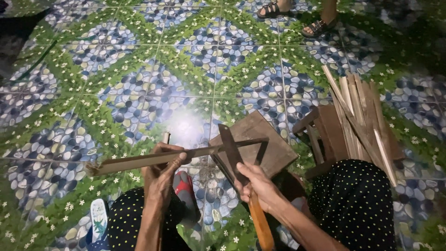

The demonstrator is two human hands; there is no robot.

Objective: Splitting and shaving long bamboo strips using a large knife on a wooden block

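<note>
My left hand (163,168) grips a long split bamboo strip (139,161) held level across my front, its frayed end at the left. My right hand (258,186) holds a knife by its orange wooden handle (260,223). The dark flat blade (231,149) points away from me and crosses the strip near its right end. Under the blade sits a brown wooden block (272,139) on the tiled floor. My knees in black dotted cloth frame both hands.
A bundle of split bamboo slats (360,111) leans over a low wooden stool (330,132) at right. Another person's sandalled feet (297,18) stand at the top. A red sandal (185,190) and a white-green sandal (97,218) lie by my left knee.
</note>
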